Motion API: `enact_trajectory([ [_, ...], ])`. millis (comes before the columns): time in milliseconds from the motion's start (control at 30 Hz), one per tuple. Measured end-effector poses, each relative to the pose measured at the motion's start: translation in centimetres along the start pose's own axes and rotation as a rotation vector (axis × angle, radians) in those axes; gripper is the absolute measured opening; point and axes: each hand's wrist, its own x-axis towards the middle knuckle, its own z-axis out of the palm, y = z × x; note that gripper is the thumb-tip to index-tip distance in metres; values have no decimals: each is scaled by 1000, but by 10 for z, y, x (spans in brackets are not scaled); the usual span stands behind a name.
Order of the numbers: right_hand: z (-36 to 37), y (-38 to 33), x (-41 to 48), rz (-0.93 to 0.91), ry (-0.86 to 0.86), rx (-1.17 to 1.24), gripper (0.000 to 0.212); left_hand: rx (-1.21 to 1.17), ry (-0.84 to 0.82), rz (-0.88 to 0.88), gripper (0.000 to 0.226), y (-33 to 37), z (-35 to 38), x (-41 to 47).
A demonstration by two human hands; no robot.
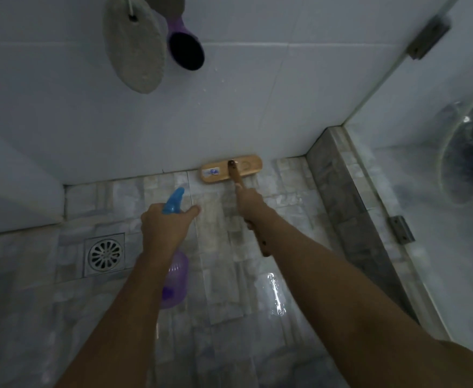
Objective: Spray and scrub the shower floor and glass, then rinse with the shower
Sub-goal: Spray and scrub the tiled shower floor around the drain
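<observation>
Brush (231,168), wooden and long-handled, rests head-down on the wet tiled floor (224,289), against the foot of the wall (229,107). The right grip (250,201), arm stretched forward, curls round its handle. The left grip (165,225), also extended, wraps the bottle (176,275), purple with a blue nozzle, near the drain (105,254).

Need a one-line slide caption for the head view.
Left hand grips a spray bottle while right hand holds a wooden scrub brush at the shower floor's far edge.

Both forearms (322,264) and hands (165,228) are bare.
</observation>
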Motion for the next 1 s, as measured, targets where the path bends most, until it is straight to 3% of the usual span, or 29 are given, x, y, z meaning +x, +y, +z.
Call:
enact_trajectory([
  [167,-75,53,10,234,196,144,57,42,-28,27,41,-3,5,-8],
  [300,-83,67,-15,236,56,-14,34,64,-78,13,45,-6,12,-16],
  [367,-72,80,-32,224,-15,37,30,58,-96,20,45,-2,16,-23],
  [467,-54,103,-61,251,-42,217,45,62,-97,50,43,7,22,-31],
  [533,-53,116,-75,196,-53,289,42,81,-104,76,41,13,26,-36],
  [733,-80,148,-109,142,-28,191,34,146,-102,218,47,17,41,-54],
  [867,-91,167,-115,194,28,159,32,-14,-70,370,16,12,53,-60],
  [933,-92,174,-112,232,68,151,35,-56,-46,474,27,12,59,-63],
  [1000,-90,175,-109,246,83,157,38,-77,-58,559,17,13,64,-65],
])
